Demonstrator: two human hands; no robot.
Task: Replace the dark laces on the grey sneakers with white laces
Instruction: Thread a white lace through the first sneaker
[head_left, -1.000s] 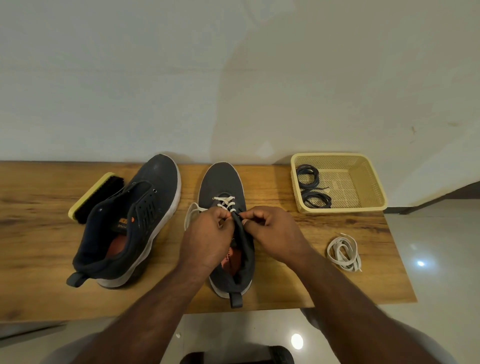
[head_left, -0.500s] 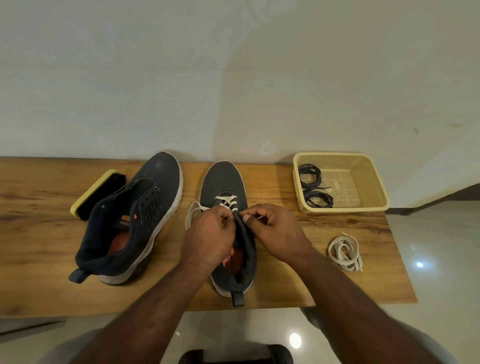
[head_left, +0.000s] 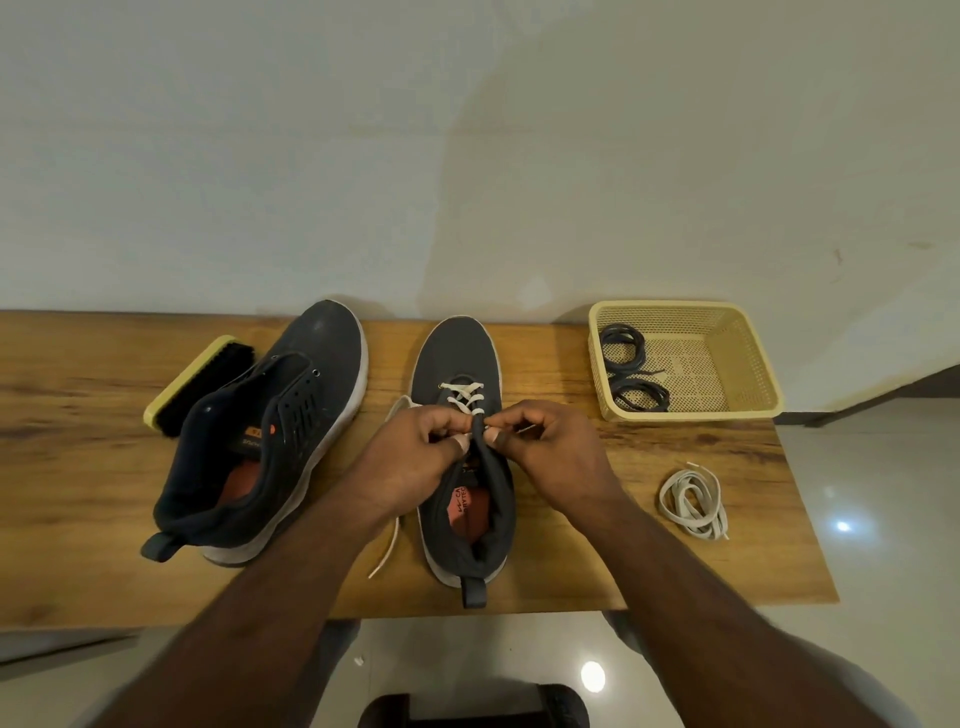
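Observation:
Two grey sneakers stand on the wooden table (head_left: 78, 545). The right sneaker (head_left: 457, 353) has a white lace (head_left: 464, 397) crossed through its front eyelets; a loose end (head_left: 387, 545) trails off its left side. My left hand (head_left: 410, 457) and my right hand (head_left: 550, 447) meet over its tongue, each pinching the shoe's upper and lace there. The left sneaker (head_left: 291, 415) has no lace and leans on its side. A coiled white lace (head_left: 693, 501) lies at the right. Two dark laces (head_left: 628, 374) lie coiled in the yellow basket (head_left: 748, 364).
A shoe brush (head_left: 200, 384) with a yellow back lies behind the left sneaker. The basket stands at the table's back right corner. The wall runs along the table's far edge. Tiled floor shows to the right and in front.
Both hands stay on the right sneaker's tongue with small finger shifts; the lace's loose end now shows beside my left wrist. The view has shifted slightly.

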